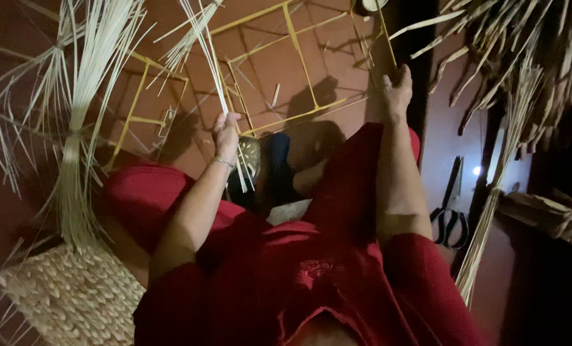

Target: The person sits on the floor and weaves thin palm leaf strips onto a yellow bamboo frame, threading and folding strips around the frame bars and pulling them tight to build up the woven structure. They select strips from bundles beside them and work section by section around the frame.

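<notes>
Head view looks down past red clothing to the pale reed strips [217, 70], a thin bunch that fans out above the left hand [226, 136]. That hand's grip is closed around the strips, which also trail down below the fist. Behind the strips stands a yellow stick frame [297, 48] on the reddish-brown floor [171, 19] — the strips cross in front of its left upright. To the right of the frame, the right hand [396, 91] is raised with fingers loosely spread; its grip is open, and whether a fingertip touches the thin yellow stick just above it I cannot tell. Well to the left of the frame hangs a larger sheaf of reeds [84, 115], bound at its middle, and below that lies a woven straw mat [74, 298]. Far to the right of the frame, black-handled scissors [451, 205] lie on the floor, beside a slanting bundle of straw [491, 211] — dry leaves [523, 45] hang above them.
</notes>
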